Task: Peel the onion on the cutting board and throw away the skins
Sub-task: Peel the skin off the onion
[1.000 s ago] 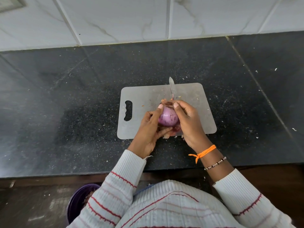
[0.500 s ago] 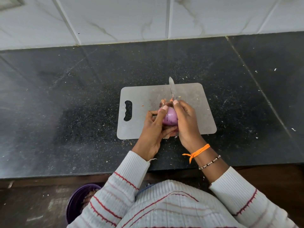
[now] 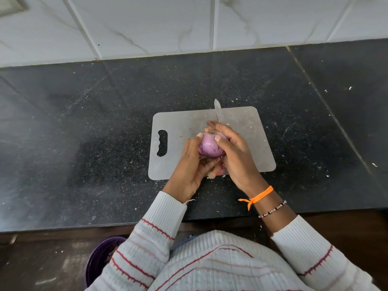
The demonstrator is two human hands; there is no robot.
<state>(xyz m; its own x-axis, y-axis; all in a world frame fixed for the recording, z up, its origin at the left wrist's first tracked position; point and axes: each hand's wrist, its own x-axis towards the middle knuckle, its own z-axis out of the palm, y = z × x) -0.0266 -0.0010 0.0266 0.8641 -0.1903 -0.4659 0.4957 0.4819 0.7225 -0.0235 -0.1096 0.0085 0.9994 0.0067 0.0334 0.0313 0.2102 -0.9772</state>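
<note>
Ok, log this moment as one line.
stage: peeling | left hand: holds purple onion | right hand: holds onion, knife blade beyond it | over grey cutting board | skins: not discarded

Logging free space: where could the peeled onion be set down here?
Bare patch: grey plastic cutting board between its handle slot and the hands. Crowded: board centre, where left hand and right hand hold the purple onion by the knife blade.

A home kitchen: a dark speckled stone counter [image 3: 84, 143] meets a white marble-look tiled wall [image 3: 147, 24], with a grey cutting board [image 3: 180, 122] and a knife [image 3: 218, 111] on it.
</note>
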